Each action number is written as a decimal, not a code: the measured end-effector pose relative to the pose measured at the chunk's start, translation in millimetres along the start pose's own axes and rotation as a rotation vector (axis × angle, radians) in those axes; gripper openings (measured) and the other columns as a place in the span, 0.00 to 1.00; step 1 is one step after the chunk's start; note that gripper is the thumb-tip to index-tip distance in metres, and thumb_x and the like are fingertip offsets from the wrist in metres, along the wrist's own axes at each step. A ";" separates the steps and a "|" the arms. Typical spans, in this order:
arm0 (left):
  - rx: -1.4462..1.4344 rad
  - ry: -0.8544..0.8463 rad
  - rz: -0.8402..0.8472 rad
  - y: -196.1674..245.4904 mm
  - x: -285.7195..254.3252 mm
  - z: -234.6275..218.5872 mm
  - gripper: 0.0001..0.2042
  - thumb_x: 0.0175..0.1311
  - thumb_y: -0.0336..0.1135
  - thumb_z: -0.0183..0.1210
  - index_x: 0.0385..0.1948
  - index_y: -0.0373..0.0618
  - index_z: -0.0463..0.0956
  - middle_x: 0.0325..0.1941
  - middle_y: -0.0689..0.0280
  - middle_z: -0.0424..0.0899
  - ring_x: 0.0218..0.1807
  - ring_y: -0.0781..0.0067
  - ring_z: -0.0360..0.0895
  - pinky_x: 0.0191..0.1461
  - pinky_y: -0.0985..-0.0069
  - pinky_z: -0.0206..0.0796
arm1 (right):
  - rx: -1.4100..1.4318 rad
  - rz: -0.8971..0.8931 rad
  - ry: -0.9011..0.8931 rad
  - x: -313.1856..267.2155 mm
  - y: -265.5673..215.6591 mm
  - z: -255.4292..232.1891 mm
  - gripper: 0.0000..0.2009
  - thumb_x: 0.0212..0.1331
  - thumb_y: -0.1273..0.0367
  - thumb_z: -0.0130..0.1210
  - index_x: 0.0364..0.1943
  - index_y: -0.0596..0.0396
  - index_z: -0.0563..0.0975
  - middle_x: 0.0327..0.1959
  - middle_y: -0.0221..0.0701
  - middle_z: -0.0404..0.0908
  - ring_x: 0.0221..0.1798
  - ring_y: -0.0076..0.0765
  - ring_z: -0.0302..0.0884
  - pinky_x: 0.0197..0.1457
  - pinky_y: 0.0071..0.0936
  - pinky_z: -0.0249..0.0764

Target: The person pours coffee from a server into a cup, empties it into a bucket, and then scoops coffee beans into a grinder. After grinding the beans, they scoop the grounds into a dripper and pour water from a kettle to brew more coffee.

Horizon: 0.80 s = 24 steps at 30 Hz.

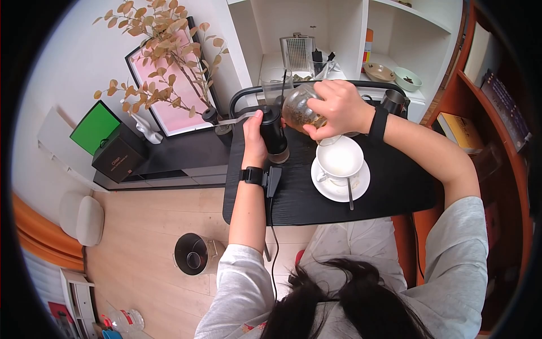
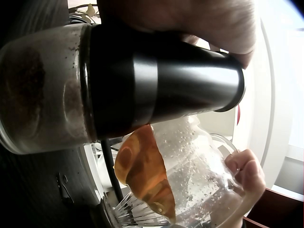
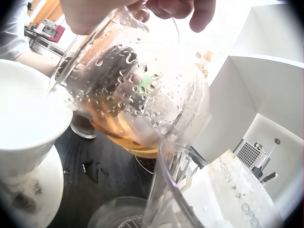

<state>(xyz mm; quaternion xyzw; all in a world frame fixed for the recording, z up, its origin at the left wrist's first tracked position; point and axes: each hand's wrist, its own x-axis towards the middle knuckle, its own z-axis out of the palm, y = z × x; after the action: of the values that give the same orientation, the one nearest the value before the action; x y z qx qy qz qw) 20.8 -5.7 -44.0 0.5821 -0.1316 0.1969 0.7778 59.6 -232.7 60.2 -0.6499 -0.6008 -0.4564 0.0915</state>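
My left hand [image 1: 256, 144] grips a black hand coffee grinder [image 1: 274, 135], its thumb near the top by the crank. The left wrist view shows brown grounds in the grinder's clear bottom jar [image 2: 42, 90]. Held in my right hand [image 1: 342, 107] is a round glass coffee server [image 1: 299, 107], tilted, with amber liquid [image 2: 147, 173] inside and droplets on its wall. Its spout [image 3: 66, 97] is right at the rim of a white cup [image 1: 341, 148]. That cup stands on a white saucer [image 1: 333, 195] with a spoon [image 1: 350, 195] on it.
All this is on a black table [image 1: 293, 203] with a raised back rail. Behind the server stands a clear glass [image 1: 274, 85]; a dark metal cup [image 1: 393, 101] is at the right. White shelves [image 1: 350, 34] rise behind, and a bin [image 1: 195, 254] stands on the floor.
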 end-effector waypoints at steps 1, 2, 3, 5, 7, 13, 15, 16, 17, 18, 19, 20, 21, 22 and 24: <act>-0.002 0.000 0.000 -0.3 0.1 -0.2 0.26 0.68 0.53 0.43 0.38 0.35 0.78 0.30 0.55 0.84 0.32 0.64 0.82 0.38 0.71 0.73 | 0.004 0.001 0.004 -0.2 -0.1 -0.2 0.19 0.35 0.54 0.66 0.19 0.53 0.72 0.22 0.32 0.65 0.24 0.38 0.68 0.26 0.31 0.66; 0.000 -0.002 0.002 -0.5 0.1 -0.4 0.26 0.68 0.53 0.43 0.38 0.35 0.78 0.30 0.55 0.84 0.32 0.64 0.82 0.38 0.71 0.73 | 0.007 0.002 0.009 -0.4 0.1 -0.6 0.19 0.35 0.54 0.66 0.19 0.53 0.72 0.22 0.32 0.65 0.24 0.38 0.68 0.26 0.31 0.66; 0.001 -0.004 0.003 -0.4 0.1 -0.3 0.26 0.68 0.53 0.43 0.38 0.35 0.78 0.30 0.55 0.84 0.32 0.64 0.82 0.38 0.71 0.73 | 0.010 0.003 0.013 -0.6 0.2 -1.0 0.19 0.35 0.54 0.66 0.19 0.53 0.72 0.22 0.32 0.65 0.24 0.38 0.68 0.26 0.31 0.66; 0.004 -0.006 0.004 -0.1 0.1 -0.3 0.26 0.68 0.53 0.43 0.38 0.35 0.78 0.29 0.55 0.84 0.32 0.64 0.82 0.38 0.71 0.73 | 0.011 0.003 0.015 -0.8 0.4 -1.5 0.20 0.35 0.54 0.66 0.19 0.53 0.72 0.22 0.32 0.65 0.23 0.38 0.68 0.26 0.31 0.66; 0.005 -0.007 0.003 0.0 0.2 -0.4 0.26 0.68 0.53 0.43 0.38 0.35 0.78 0.29 0.55 0.84 0.32 0.64 0.82 0.38 0.71 0.73 | 0.007 0.003 0.015 -1.2 0.7 -2.0 0.19 0.35 0.53 0.66 0.19 0.52 0.72 0.22 0.32 0.65 0.24 0.38 0.68 0.25 0.31 0.66; -0.004 -0.006 0.003 0.4 0.0 0.3 0.26 0.68 0.53 0.43 0.38 0.35 0.78 0.29 0.56 0.84 0.32 0.64 0.81 0.38 0.71 0.73 | 0.008 0.005 0.031 -0.9 -0.4 -3.5 0.20 0.34 0.54 0.67 0.19 0.53 0.71 0.22 0.32 0.64 0.23 0.38 0.68 0.26 0.31 0.66; -0.003 -0.003 0.003 0.4 -0.2 0.5 0.26 0.68 0.54 0.43 0.38 0.35 0.78 0.29 0.56 0.84 0.32 0.64 0.81 0.38 0.72 0.73 | 0.007 0.010 0.036 -1.4 -0.6 -3.8 0.20 0.34 0.54 0.66 0.19 0.53 0.71 0.22 0.32 0.64 0.23 0.38 0.68 0.26 0.31 0.66; -0.003 -0.001 0.002 0.5 -0.3 0.6 0.26 0.68 0.54 0.43 0.38 0.35 0.78 0.29 0.56 0.84 0.32 0.64 0.81 0.38 0.72 0.73 | -0.001 0.009 0.034 -1.6 -0.4 -4.1 0.19 0.34 0.53 0.66 0.19 0.52 0.72 0.22 0.32 0.65 0.24 0.38 0.68 0.26 0.31 0.66; -0.002 -0.003 0.002 0.6 -0.4 0.6 0.26 0.68 0.54 0.43 0.38 0.35 0.78 0.29 0.56 0.84 0.32 0.64 0.81 0.38 0.72 0.73 | -0.008 0.008 0.031 -1.9 0.2 -4.4 0.19 0.35 0.53 0.66 0.20 0.52 0.73 0.22 0.31 0.65 0.24 0.37 0.69 0.25 0.30 0.65; 0.000 -0.004 0.002 1.3 -0.4 0.8 0.26 0.68 0.54 0.43 0.38 0.35 0.78 0.29 0.56 0.84 0.32 0.64 0.81 0.38 0.72 0.73 | -0.016 0.006 0.028 -2.3 0.5 -4.7 0.19 0.35 0.53 0.66 0.20 0.51 0.73 0.22 0.31 0.66 0.24 0.36 0.69 0.25 0.30 0.65; 0.001 -0.005 0.001 1.7 -0.6 0.9 0.26 0.68 0.54 0.43 0.38 0.35 0.78 0.29 0.56 0.84 0.32 0.64 0.81 0.38 0.72 0.73 | -0.014 0.007 0.032 -2.8 0.6 -4.8 0.19 0.35 0.53 0.66 0.20 0.51 0.73 0.22 0.31 0.66 0.24 0.36 0.69 0.25 0.30 0.65; -0.005 -0.003 -0.003 1.5 -0.6 1.0 0.26 0.68 0.54 0.43 0.38 0.35 0.78 0.29 0.56 0.84 0.32 0.64 0.81 0.38 0.72 0.73 | -0.011 0.007 0.036 -3.1 0.6 -4.8 0.19 0.35 0.53 0.66 0.20 0.51 0.73 0.22 0.31 0.66 0.24 0.36 0.69 0.25 0.30 0.65; -0.012 0.000 -0.006 1.1 -0.5 1.2 0.26 0.68 0.54 0.43 0.38 0.35 0.78 0.29 0.56 0.84 0.32 0.64 0.81 0.38 0.72 0.73 | -0.008 0.007 0.040 -3.4 0.5 -4.8 0.19 0.35 0.53 0.66 0.20 0.51 0.73 0.22 0.31 0.66 0.24 0.36 0.69 0.25 0.30 0.65; -0.018 0.002 -0.010 0.9 -0.5 1.2 0.26 0.68 0.54 0.43 0.38 0.35 0.78 0.29 0.56 0.84 0.32 0.64 0.81 0.38 0.72 0.73 | -0.008 0.008 0.039 -3.4 0.3 -5.1 0.19 0.35 0.53 0.66 0.20 0.51 0.73 0.22 0.31 0.66 0.24 0.36 0.69 0.25 0.30 0.64; -0.013 0.002 -0.010 1.1 -0.3 1.0 0.26 0.68 0.54 0.43 0.38 0.35 0.78 0.29 0.56 0.84 0.32 0.64 0.81 0.38 0.72 0.73 | -0.008 0.011 0.036 -3.5 -0.1 -5.8 0.19 0.35 0.53 0.66 0.20 0.51 0.73 0.23 0.31 0.66 0.24 0.36 0.69 0.25 0.30 0.64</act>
<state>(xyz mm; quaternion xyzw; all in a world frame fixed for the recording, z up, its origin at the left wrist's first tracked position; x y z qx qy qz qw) 20.0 -6.5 -42.9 0.5773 -0.1293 0.1928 0.7828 57.3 -239.1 61.0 -0.6452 -0.5938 -0.4699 0.1022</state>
